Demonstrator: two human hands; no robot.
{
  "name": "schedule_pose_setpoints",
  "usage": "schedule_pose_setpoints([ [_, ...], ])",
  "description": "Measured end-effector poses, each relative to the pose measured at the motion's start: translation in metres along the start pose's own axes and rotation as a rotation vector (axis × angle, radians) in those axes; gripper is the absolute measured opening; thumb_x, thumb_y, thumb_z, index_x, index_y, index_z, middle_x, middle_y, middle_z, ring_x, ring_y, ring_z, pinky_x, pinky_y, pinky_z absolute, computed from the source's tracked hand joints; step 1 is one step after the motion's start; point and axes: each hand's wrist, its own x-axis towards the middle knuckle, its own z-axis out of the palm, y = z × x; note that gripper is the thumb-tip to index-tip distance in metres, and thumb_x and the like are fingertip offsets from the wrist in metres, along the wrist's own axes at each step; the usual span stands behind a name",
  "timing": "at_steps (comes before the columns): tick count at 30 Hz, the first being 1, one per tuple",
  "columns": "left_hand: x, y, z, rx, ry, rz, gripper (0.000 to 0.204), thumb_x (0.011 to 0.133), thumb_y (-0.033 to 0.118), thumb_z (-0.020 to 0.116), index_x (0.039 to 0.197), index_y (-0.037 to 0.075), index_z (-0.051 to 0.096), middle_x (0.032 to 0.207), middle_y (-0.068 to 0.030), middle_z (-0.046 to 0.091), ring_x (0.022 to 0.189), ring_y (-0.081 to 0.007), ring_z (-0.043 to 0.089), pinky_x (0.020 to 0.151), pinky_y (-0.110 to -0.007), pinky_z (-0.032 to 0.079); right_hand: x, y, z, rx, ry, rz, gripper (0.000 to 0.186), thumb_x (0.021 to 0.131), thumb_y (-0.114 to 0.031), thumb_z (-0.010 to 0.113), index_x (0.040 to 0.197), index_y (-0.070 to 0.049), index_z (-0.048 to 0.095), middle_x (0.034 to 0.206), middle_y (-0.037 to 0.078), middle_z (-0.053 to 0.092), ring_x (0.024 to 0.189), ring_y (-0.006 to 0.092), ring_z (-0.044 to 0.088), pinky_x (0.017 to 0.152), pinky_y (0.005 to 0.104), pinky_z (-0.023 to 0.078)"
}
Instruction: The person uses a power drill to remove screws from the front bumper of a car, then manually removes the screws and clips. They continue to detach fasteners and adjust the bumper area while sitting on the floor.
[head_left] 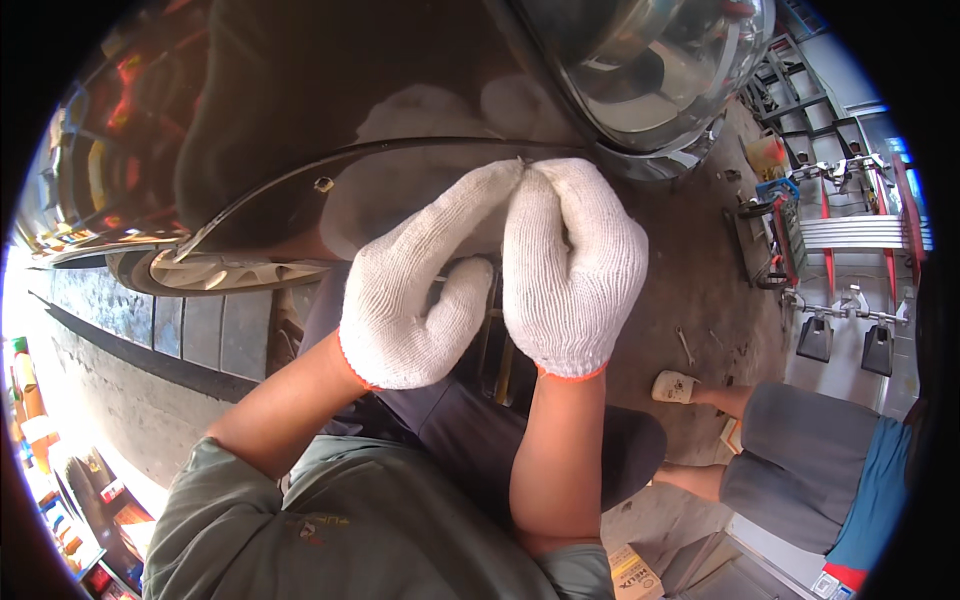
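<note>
Brown, glossy car panel (370, 195), likely stiff and slick, best held by its edge, sits beside the headlamp (660, 90); left hand (400, 300) wide at the thumb, right hand (580, 265) narrowed, its grip unclear.

Near twelve o'clock, a dark speck (521, 160) where the gloved left hand (410, 290) and right hand (580, 265) meet is too small to identify. At nine, bodywork hides the upper part of a wheel (230, 272). The top edge crops the headlight (650, 90) at one; at four, another person (800, 465) lacks head and shoulders. The bottom edge cuts a box (635, 575) at five. Goods (65, 510) at eight blur in glare.
</note>
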Motion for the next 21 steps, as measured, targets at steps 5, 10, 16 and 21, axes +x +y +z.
schedule_pose_setpoints([
  [5, 0.0, 0.005, -0.002, 0.03, -0.035, -0.029, 0.064, 0.091, -0.01, 0.059, 0.155, -0.006, 0.059, 0.133, -0.0268, 0.075, 0.117, -0.0387, 0.079, 0.101, -0.039, 0.06, -0.008, -0.004, 0.002, -0.016, 0.047, 0.092, 0.009, 0.103, -0.002, 0.066, 0.096, 0.001, 0.071, 0.074, 0.018, 0.068, 0.063, 0.0334, 0.071, 0.06, 0.0366, 0.054],
  [10, 0.002, 0.006, -0.003, -0.014, -0.041, -0.041, 0.062, 0.091, -0.01, 0.058, 0.154, -0.007, 0.059, 0.133, -0.0274, 0.075, 0.118, -0.0389, 0.078, 0.101, -0.038, 0.06, -0.013, -0.011, 0.008, -0.031, 0.103, 0.121, 0.01, 0.103, -0.004, 0.066, 0.096, 0.0, 0.071, 0.074, 0.019, 0.069, 0.064, 0.0359, 0.072, 0.06, 0.0383, 0.055],
  [16, 0.001, 0.006, -0.004, -0.001, -0.055, -0.067, 0.062, 0.09, -0.01, 0.059, 0.152, -0.008, 0.059, 0.135, -0.029, 0.074, 0.121, -0.0391, 0.078, 0.103, -0.038, 0.059, -0.015, -0.016, 0.011, -0.061, 0.113, 0.144, 0.01, 0.103, -0.004, 0.066, 0.096, 0.0, 0.071, 0.076, 0.02, 0.07, 0.068, 0.0392, 0.073, 0.062, 0.0396, 0.056],
  [21, 0.003, 0.006, -0.008, 0.032, -0.077, -0.042, 0.063, 0.09, -0.009, 0.06, 0.153, -0.009, 0.058, 0.135, -0.0293, 0.074, 0.121, -0.0394, 0.078, 0.104, -0.039, 0.059, -0.017, -0.017, 0.012, -0.033, 0.114, 0.21, 0.012, 0.104, -0.008, 0.065, 0.101, 0.001, 0.072, 0.079, 0.018, 0.068, 0.068, 0.0286, 0.068, 0.067, 0.0377, 0.054],
])
